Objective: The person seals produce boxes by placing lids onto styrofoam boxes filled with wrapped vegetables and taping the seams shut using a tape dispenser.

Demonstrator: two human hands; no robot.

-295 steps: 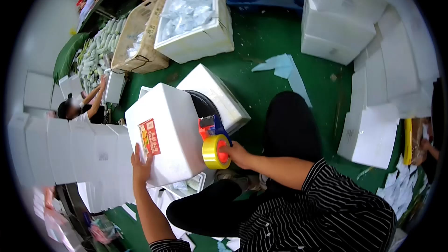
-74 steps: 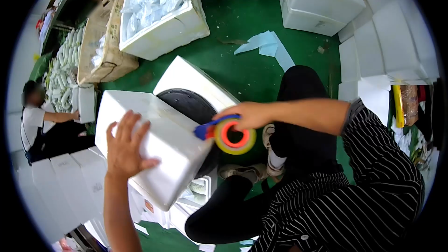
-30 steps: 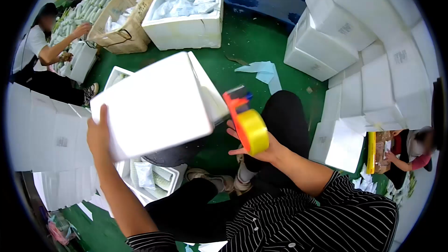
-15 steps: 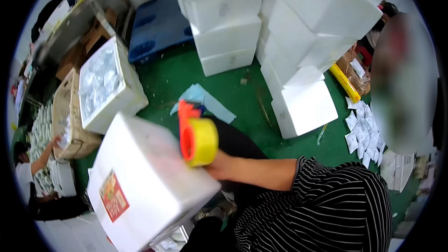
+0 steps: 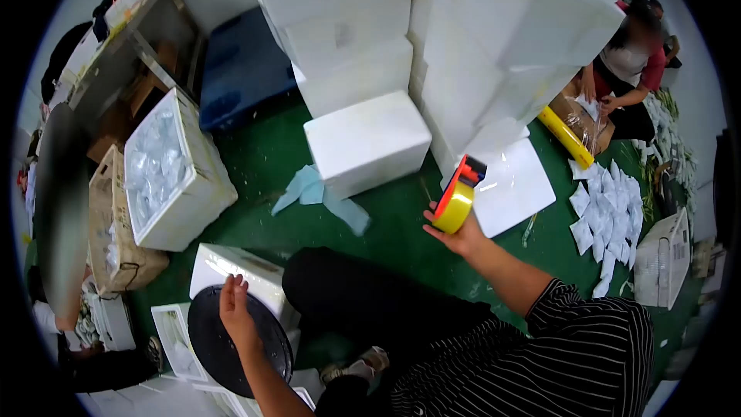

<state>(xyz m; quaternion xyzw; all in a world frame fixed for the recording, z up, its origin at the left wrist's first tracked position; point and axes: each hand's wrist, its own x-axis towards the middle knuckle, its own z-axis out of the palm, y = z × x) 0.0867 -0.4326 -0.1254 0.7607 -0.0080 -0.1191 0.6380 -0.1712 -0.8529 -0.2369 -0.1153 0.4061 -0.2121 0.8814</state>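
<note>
In my right hand (image 5: 463,235) is a tape dispenser (image 5: 455,199) with a red frame and a roll of yellow tape. Some of its fingers stick out to the side of the roll. My left hand (image 5: 239,315) is raised over a round black disc, like a stool seat (image 5: 266,340), with its fingers partly bent and nothing visible in them. Beside the disc stands a white foam box (image 5: 239,266). A closed white foam box (image 5: 367,143) rests on the green floor in front of the stacked boxes, close to a light blue cloth (image 5: 309,185).
Tall stacks of white foam boxes (image 5: 347,38) rise ahead. At left, an open foam box (image 5: 181,185) holds clear bags beside a tan crate (image 5: 104,216). White packets (image 5: 610,212) and a yellow roll (image 5: 566,137) lie right. A co-worker (image 5: 629,69) handles a packet.
The labelled white box has left the spot before me, and a white box now stands by the stack. My right hand has moved right with the dispenser. My left hand has come into view.
</note>
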